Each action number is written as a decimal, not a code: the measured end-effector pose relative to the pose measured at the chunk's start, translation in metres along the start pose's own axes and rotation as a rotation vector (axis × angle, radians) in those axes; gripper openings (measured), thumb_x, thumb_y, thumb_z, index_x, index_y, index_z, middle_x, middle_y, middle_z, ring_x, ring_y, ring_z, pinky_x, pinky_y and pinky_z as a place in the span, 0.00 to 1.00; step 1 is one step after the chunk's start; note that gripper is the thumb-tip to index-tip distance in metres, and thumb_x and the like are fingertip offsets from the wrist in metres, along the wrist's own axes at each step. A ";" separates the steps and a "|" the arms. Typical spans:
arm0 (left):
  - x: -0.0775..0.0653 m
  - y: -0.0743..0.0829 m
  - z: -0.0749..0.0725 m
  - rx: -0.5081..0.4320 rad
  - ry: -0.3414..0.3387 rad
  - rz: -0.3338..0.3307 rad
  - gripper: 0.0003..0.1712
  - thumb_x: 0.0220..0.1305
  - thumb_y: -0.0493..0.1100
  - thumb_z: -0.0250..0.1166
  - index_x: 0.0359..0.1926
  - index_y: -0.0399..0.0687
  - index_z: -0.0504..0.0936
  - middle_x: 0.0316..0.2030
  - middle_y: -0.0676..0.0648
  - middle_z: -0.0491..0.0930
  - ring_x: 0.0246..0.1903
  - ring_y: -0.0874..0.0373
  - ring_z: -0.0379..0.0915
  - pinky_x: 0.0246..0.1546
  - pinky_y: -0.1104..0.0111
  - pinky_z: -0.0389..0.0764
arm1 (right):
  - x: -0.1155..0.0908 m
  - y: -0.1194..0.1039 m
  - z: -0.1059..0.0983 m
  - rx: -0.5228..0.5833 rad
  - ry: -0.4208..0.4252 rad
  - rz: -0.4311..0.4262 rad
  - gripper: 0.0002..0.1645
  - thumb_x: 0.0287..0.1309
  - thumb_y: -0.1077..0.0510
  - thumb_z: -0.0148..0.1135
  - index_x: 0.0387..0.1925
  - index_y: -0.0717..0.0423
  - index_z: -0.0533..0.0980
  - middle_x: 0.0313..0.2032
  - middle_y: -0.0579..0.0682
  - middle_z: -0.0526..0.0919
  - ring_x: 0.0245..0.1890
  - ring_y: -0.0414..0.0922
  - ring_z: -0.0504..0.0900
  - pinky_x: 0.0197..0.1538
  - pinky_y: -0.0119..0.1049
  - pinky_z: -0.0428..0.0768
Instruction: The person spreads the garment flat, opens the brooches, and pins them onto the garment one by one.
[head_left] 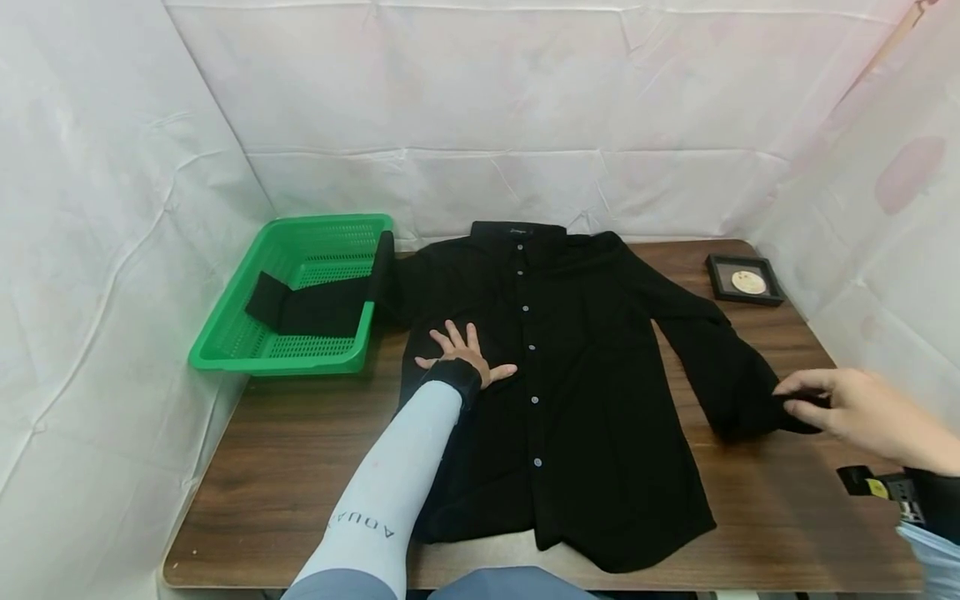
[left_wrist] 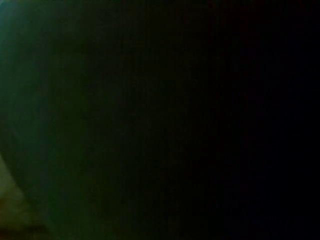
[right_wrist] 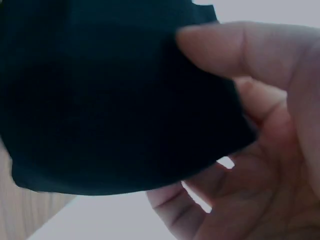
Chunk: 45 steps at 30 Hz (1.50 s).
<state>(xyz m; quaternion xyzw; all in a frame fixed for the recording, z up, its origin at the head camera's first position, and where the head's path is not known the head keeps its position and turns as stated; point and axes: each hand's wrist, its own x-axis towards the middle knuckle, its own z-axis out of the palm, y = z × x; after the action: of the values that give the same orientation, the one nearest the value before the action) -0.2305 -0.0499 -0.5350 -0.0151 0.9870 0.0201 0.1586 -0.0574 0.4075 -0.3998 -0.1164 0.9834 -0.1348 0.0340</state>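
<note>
A black button-up shirt [head_left: 592,392] lies front side up on the table, its collar toward the back. My left hand [head_left: 457,354] rests on the chest with fingers spread. At the right, my right hand [head_left: 847,408] pinches the cuff end of one sleeve [head_left: 738,383]. In the right wrist view the thumb and fingers of that hand [right_wrist: 270,100] hold the edge of the dark cuff [right_wrist: 115,110]. The other sleeve [head_left: 322,308] hangs over the basket's rim and lies inside it. The left wrist view is almost wholly dark.
A green plastic basket [head_left: 262,364] stands at the back left, against the shirt's shoulder. A small black framed box with a round pale disc [head_left: 745,280] sits at the back right. White sheeting [head_left: 510,108] encloses the wooden table [head_left: 300,467] at the back and sides.
</note>
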 end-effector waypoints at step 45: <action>-0.002 0.000 -0.002 -0.012 -0.011 -0.003 0.74 0.33 0.93 0.41 0.76 0.61 0.32 0.74 0.38 0.26 0.70 0.30 0.26 0.54 0.25 0.47 | 0.120 0.002 0.030 0.012 -0.217 -0.017 0.43 0.63 0.43 0.59 0.65 0.71 0.61 0.62 0.75 0.63 0.58 0.71 0.65 0.55 0.65 0.66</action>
<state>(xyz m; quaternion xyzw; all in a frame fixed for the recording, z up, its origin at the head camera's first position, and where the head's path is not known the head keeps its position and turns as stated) -0.2293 -0.0503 -0.5324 -0.0175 0.9860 0.0260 0.1640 -0.1713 0.3729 -0.4331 -0.1386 0.9721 -0.1276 0.1398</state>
